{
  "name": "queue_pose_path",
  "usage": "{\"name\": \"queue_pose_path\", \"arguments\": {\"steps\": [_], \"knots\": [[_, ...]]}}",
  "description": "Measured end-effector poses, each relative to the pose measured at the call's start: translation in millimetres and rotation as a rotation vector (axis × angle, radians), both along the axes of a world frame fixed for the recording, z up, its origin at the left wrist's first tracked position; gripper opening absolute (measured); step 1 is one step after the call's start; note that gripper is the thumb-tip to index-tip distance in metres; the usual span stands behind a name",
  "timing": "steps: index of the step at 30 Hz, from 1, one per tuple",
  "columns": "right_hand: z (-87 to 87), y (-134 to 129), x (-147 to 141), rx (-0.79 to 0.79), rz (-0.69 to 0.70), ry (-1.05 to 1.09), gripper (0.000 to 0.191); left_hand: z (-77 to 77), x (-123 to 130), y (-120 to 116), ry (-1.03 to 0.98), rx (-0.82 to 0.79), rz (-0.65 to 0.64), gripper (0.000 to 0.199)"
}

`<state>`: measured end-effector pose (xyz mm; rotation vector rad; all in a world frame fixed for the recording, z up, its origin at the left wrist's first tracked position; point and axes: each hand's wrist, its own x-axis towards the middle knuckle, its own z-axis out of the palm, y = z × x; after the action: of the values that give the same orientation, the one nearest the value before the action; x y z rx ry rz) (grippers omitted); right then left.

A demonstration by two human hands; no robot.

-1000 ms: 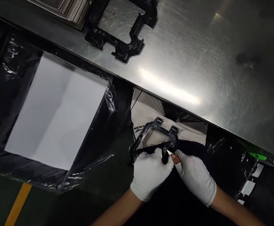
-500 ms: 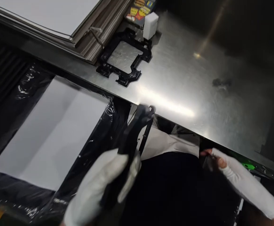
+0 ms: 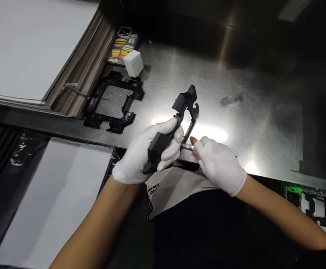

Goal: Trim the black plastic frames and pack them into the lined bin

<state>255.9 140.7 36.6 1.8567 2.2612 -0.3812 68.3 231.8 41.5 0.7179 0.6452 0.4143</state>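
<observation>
My left hand (image 3: 163,145), in a white glove, is closed round a black plastic frame (image 3: 185,100) and holds it tilted above the table's front edge. My right hand (image 3: 217,160), gloved with bare fingertips showing, pinches a small silvery metal tool (image 3: 187,147). The tool's tip reaches the lower part of the frame, by the left fingers; whether it touches cannot be made out. A second black plastic frame (image 3: 97,100) of similar look lies flat on the table, left of my hands.
The metal table (image 3: 263,130) carries a white block (image 3: 134,63), a phone in a food-print case (image 3: 123,46) and a tall stack of sheets (image 3: 34,48) at left. Below the edge lies a white sheet (image 3: 47,198) on black plastic. Parts sit at lower right (image 3: 314,205).
My left hand has lifted the frame up and to the right, over the table edge. My right hand has come inward with the metal tool to meet it. The camera view has shifted.
</observation>
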Motion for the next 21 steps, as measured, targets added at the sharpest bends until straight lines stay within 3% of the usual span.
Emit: {"name": "queue_pose_path", "arguments": {"steps": [6,11,16,21], "knots": [[-5.1,-3.0,-2.5,0.033,-0.024,-0.062,0.044,4.6,-1.5,-3.8,0.07,-0.042,-0.03,0.046],[-5.2,4.2,6.5,0.124,-0.028,-0.13,0.029,11.4,4.2,-5.4,0.138,-0.029,-0.035,0.048],[4.1,7.3,17.3,0.137,-0.139,-0.154,0.036,14.5,9.6,-6.5,0.192,0.019,-0.044,0.047],[10.8,16.8,32.9,0.083,-0.289,-0.106,0.032,6.5,-1.6,-6.6,-0.002,-0.055,0.038,0.043]]}}
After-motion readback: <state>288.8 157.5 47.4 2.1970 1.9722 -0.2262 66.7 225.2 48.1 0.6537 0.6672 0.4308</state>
